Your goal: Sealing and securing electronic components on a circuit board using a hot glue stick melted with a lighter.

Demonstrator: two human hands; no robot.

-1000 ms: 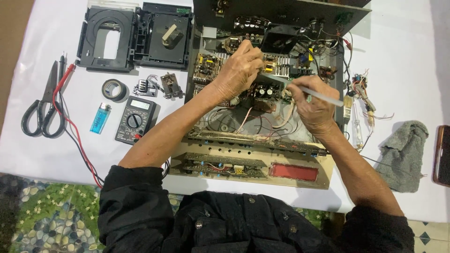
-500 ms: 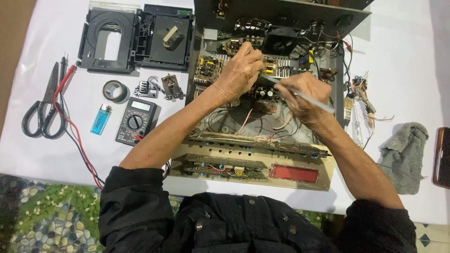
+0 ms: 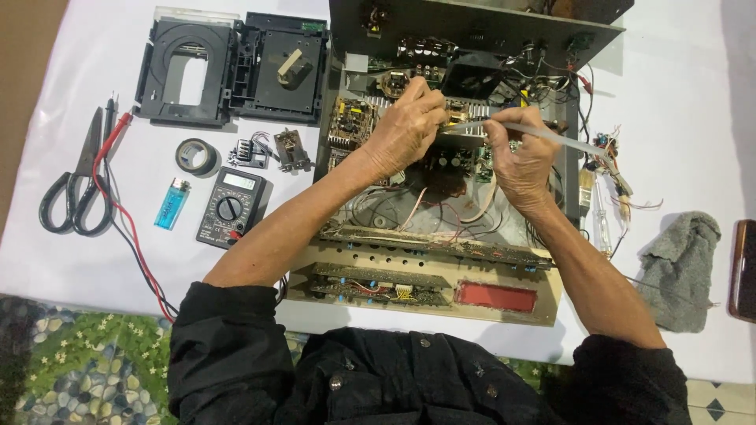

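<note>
white-covered table (image 3: 94, 260) | opened amplifier chassis (image 3: 441, 267) | scissors (image 3: 75, 189) | multimeter (image 3: 232, 206) | lighter (image 3: 172, 203) | tape roll (image 3: 197, 156) | grey rag (image 3: 681, 267) | disc tray unit (image 3: 228, 69)

White-covered tabletop (image 3: 94, 260) spreading wide on every side of the grip, evenly and softly lit, without hard shadows. Brown floor strip (image 3: 24, 86) far out to the left of the grip. Below the tabletop's near edge, pebble-and-grass patterned flooring (image 3: 87, 370); pale tiled floor (image 3: 720, 401) at lower right.
</note>
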